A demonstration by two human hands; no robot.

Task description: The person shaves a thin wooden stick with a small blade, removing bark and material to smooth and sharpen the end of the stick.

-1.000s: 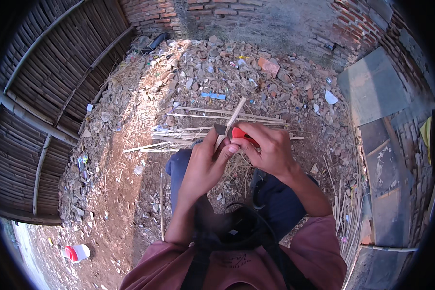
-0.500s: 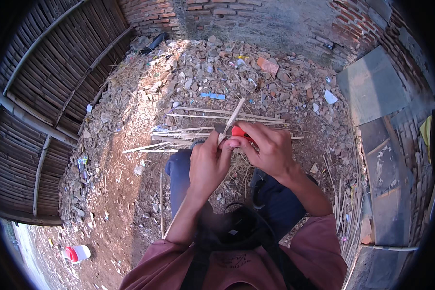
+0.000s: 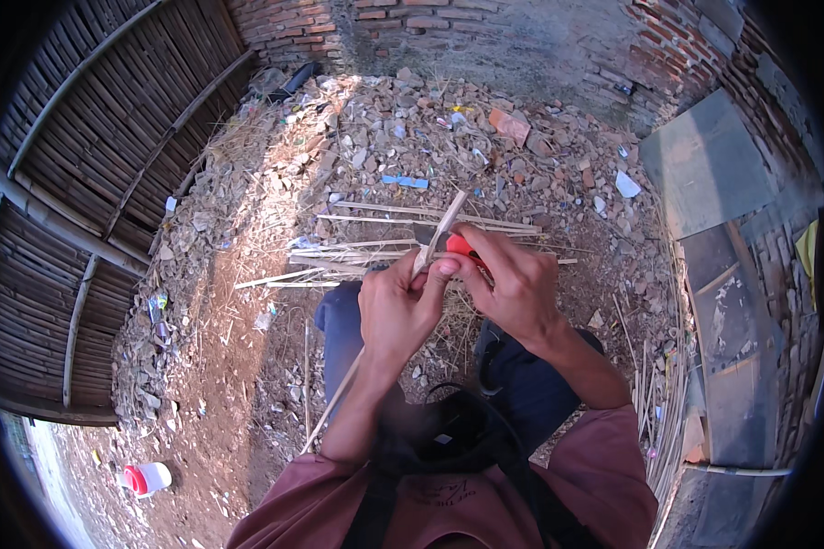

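My left hand (image 3: 395,302) is closed around a long pale bamboo strip (image 3: 450,216). The strip's upper end sticks out above the fingers, and its lower part (image 3: 334,403) slants down beside my left forearm. A knife with a red handle (image 3: 460,247) is gripped in my right hand (image 3: 520,282). Its dark blade (image 3: 425,235) crosses the strip just above my left fingers; part of the blade is hidden behind the strip. Both thumbs are close together near the blade. Beyond my hands, several split bamboo strips (image 3: 375,219) lie on the ground.
Rubble (image 3: 384,119) covers the ground up to a brick wall (image 3: 485,41). At left stands a bamboo-slat panel (image 3: 82,119); boards (image 3: 710,165) lean at right. A red-and-white container (image 3: 146,478) is at lower left. More thin strips (image 3: 645,393) lie by my right side.
The knife handle has shifted slightly right and up along with my right fingers. The bamboo strip has turned a little, and more of its lower part shows beside my left forearm.
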